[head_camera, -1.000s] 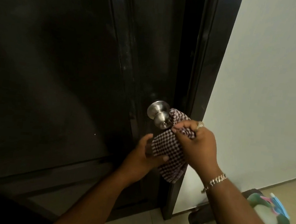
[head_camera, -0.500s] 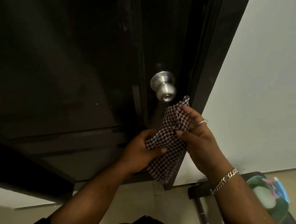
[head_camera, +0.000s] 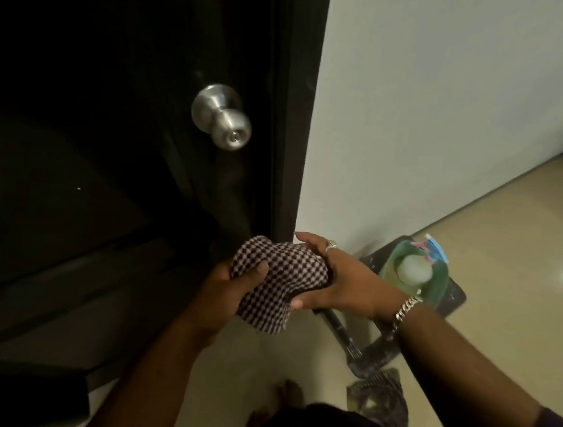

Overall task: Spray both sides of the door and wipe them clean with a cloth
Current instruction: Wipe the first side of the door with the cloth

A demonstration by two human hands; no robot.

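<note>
Both hands have dropped from the knob (head_camera: 221, 117); left hand (head_camera: 232, 282) and right hand (head_camera: 342, 281) clutch the bunched cloth (head_camera: 279, 278); knob wiping appears finished; cloth likely being refolded.

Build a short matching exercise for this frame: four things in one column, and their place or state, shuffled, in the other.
Things:
1. checked cloth
2. door knob
3. spray bottle
4. bracelet

Places or states:
A. on the dark door, untouched
B. on the right wrist
C. bunched between the left hand and right hand
D. on a dark stool by the wall

Pairs: 1-C, 2-A, 3-D, 4-B
</note>
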